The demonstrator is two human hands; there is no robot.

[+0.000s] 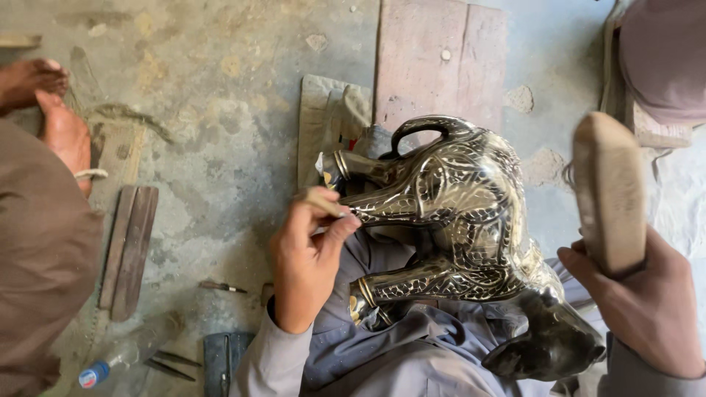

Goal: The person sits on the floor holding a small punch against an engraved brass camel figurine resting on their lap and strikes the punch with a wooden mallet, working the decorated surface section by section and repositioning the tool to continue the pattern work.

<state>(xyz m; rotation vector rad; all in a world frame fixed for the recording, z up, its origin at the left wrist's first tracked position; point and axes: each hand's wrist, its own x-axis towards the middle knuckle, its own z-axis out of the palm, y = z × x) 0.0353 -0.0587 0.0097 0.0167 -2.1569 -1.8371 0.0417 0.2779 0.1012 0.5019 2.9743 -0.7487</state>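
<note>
A shiny metal animal statue lies on its side across the person's lap, on soft gray cloth. It is dark and bright at once, with curly leaf patterns cut all over its round body. Its long side runs from the top left down to the bottom right. The smooth dark head is at the bottom right, the curled tail at the top, and the legs stick out to the left.

The left hand pinches a thin wooden-handled tool tight and presses its tip against the upper leg. The right hand is closed around a flat wooden mallet, lifted up beside the statue.

The floor is rough gray concrete. Another person's bare feet rest at the far left.
</note>
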